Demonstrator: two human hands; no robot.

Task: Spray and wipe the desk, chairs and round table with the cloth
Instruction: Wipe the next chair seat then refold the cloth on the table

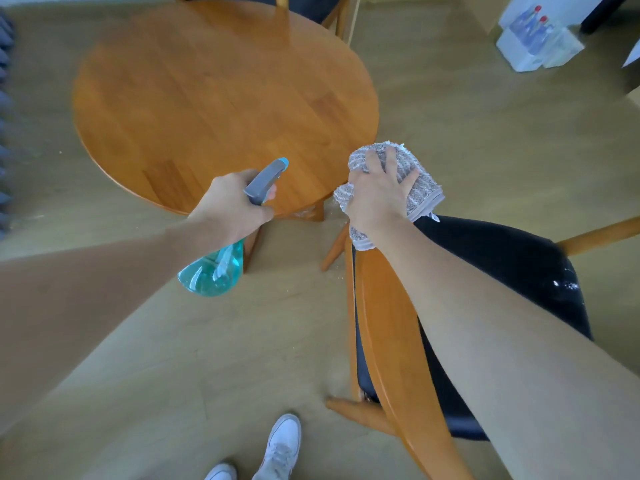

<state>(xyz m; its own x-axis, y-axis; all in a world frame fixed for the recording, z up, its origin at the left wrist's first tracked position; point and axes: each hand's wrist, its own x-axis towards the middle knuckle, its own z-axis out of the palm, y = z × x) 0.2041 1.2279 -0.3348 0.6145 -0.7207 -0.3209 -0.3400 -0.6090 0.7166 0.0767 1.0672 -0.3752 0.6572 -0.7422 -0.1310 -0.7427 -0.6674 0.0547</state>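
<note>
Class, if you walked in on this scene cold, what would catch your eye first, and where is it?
The turquoise spray bottle, gripped by the left hand at the near edge of the round table. Beside it, the right hand presses a grey cloth onto the top of a wooden chair with a black seat.

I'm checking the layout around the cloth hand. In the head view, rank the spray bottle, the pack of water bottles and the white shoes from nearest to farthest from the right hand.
From the right hand, which grips the cloth:
1. Spray bottle, just to its left, gripped by the left hand.
2. White shoes, on the floor at the bottom of the view.
3. Pack of water bottles, on the floor at the top right.
</note>
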